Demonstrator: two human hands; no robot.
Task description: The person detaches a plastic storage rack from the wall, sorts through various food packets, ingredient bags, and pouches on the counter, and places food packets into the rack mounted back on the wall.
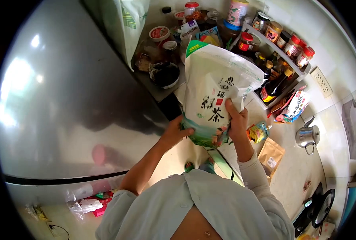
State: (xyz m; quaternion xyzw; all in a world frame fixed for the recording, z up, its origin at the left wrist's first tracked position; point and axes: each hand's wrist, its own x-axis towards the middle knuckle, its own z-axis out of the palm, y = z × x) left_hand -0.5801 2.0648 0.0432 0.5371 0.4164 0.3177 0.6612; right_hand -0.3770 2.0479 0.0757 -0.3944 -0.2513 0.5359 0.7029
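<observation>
Big crinkly glossy white-green pouch [214, 92], left hand [176, 130] and right hand [237, 120] both gripping its lower sides, smooth shiny metal fridge [66, 112] alongside, flat brown packet [271, 158] on counter [290, 172]

Two hands [237, 122], one large white bag [214, 86], one metal kettle [307, 136], one brown paper pouch [270, 156], one small yellow pouch [257, 132], one dark bowl [164, 75], one pink tin [237, 13], one green-and-white plastic bag [130, 28], one fridge [74, 104], two feet [189, 165]

pale grey-green shirt [202, 192], green footwear [189, 166]
</observation>
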